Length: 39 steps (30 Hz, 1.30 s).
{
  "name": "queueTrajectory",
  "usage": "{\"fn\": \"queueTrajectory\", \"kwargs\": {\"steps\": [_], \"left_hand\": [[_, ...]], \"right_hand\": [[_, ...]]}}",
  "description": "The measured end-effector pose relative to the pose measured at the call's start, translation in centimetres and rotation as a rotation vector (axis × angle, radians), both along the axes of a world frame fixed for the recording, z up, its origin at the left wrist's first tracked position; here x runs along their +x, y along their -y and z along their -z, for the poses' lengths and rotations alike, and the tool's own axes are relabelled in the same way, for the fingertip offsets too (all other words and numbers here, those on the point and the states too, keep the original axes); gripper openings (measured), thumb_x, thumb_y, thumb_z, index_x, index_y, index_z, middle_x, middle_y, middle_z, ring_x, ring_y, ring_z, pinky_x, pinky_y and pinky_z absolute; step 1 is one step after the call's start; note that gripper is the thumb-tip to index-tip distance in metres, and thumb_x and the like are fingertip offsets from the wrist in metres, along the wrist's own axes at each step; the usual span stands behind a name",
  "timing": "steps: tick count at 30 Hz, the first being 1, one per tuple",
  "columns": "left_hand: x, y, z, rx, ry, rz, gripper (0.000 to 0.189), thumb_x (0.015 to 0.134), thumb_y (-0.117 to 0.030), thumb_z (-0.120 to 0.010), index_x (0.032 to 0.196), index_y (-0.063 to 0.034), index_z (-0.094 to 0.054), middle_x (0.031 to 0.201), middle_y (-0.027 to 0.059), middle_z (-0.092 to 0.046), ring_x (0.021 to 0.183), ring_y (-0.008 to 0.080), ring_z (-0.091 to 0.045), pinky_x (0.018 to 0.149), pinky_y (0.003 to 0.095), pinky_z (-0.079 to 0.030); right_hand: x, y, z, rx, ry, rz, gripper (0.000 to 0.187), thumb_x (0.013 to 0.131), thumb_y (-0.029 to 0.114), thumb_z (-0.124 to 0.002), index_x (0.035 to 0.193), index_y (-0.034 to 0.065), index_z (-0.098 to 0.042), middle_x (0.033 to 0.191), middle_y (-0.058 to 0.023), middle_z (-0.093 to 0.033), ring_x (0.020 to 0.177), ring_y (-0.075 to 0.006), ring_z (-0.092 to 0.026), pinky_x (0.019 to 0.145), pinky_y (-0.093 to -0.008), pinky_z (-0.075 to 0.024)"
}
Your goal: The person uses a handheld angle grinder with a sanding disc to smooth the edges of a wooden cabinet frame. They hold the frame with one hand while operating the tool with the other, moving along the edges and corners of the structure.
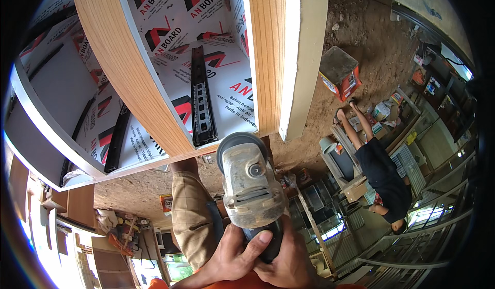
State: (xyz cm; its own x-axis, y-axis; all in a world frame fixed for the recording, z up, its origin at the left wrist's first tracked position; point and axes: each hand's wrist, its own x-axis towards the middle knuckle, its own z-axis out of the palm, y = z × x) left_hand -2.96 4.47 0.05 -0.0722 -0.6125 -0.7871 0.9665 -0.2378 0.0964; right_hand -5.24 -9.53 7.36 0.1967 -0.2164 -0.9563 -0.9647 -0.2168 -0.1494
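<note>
Both of my hands are wrapped around the dark body of an angle grinder (251,192). My left hand (232,252) grips its left side, the thumb lying across the top. On the right side, my right hand (288,250) closes around the same body. The grinder's grey disc (228,150) is at the lower front edge of a cabinet carcass (193,152); whether it touches the wood cannot be told. Inside the nearest compartment, a black metal drawer slide (203,107) lies on printed white board (232,107). Wood-grain uprights (267,57) flank that compartment.
More drawer slides (118,134) sit in the left compartment. Beyond the cabinet's right side, a square tin (340,72) stands on the dirt floor (355,30). A person in dark clothing (383,173) is at the right, near a wooden bench (348,153) and scattered goods.
</note>
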Motion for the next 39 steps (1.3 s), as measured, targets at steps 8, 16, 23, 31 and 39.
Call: {"fn": "queueTrajectory", "kwargs": {"steps": [8,16,23,31,39], "left_hand": [[0.3,-1.0,-0.8,0.105,0.069,-0.013,0.054,0.106,-0.028,-0.064,0.144,0.0078,-0.051,0.137,0.0216,-0.061,0.125,0.0288,-0.059,0.110,0.0409,-0.044],[0.5,-0.2,-0.3,0.047,0.010,0.008,0.055,0.106,-0.030,-0.063,0.144,0.0086,-0.050,0.134,0.0222,-0.063,0.124,0.0284,-0.059,0.110,0.0410,-0.044],[1.0,-0.6,-0.5,0.070,0.025,0.034,0.056,0.106,-0.029,-0.063,0.145,0.0081,-0.049,0.139,0.0218,-0.060,0.127,0.0306,-0.057,0.112,0.0423,-0.043],[0.4,0.1,-2.2,0.157,0.155,-0.068,0.051,0.106,-0.027,-0.063,0.141,0.0084,-0.054,0.131,0.0244,-0.066,0.123,0.0337,-0.062,0.110,0.0420,-0.045],[0.3,-1.4,-3.8,0.243,0.086,-0.072,0.055,0.107,-0.026,-0.062,0.148,0.0073,-0.047,0.140,0.0223,-0.061,0.131,0.0321,-0.057,0.115,0.0419,-0.040]], "right_hand": [[1.1,0.0,-0.1,0.121,-0.179,0.060,0.108,0.074,0.019,-0.086,0.162,0.0009,-0.025,0.147,-0.0352,-0.049,0.133,-0.0555,-0.052,0.108,-0.0587,-0.0473],[1.2,0.4,0.0,0.044,-0.093,0.006,0.104,0.076,0.019,-0.085,0.160,0.0013,-0.027,0.138,-0.0373,-0.055,0.126,-0.0541,-0.057,0.103,-0.0580,-0.0508],[1.3,0.2,0.1,0.065,-0.098,0.010,0.098,0.076,0.019,-0.085,0.157,0.0000,-0.032,0.125,-0.0366,-0.063,0.116,-0.0543,-0.063,0.097,-0.0581,-0.0536],[0.8,0.5,-0.5,0.074,0.008,0.079,0.094,0.079,0.021,-0.085,0.155,-0.0003,-0.033,0.133,-0.0357,-0.059,0.118,-0.0539,-0.062,0.098,-0.0570,-0.0527],[0.6,-1.8,-0.9,0.181,0.022,0.150,0.085,0.082,0.022,-0.082,0.151,-0.0010,-0.039,0.131,-0.0343,-0.060,0.120,-0.0518,-0.063,0.100,-0.0541,-0.0529]]}}
